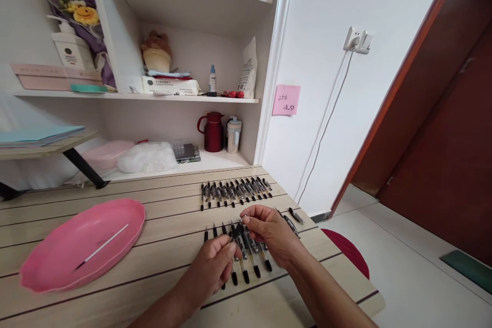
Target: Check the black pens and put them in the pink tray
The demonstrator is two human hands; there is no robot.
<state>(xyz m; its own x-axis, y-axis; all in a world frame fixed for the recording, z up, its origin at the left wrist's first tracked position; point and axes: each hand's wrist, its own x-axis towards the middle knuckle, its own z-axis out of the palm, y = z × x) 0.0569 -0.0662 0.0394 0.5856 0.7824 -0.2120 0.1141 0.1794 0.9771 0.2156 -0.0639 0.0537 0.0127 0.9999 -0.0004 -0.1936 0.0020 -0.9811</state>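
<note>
Above a row of black-capped pens, both hands pinch a small dark pen part between them. My left hand has thumb and forefinger closed on its lower end. The fingertips of my right hand are closed at its upper, lighter end; whether this is one piece or two I cannot tell. My hands hide some of the pens below. Farther back lies a second row of pens, side by side. To the right of my right hand, several loose pen pieces rest near the table edge.
A pink scalloped tray at left holds a thin white stick with a dark tip. Behind the wooden table stand shelves with a red jug and a tumbler. A red round seat is beyond the right edge.
</note>
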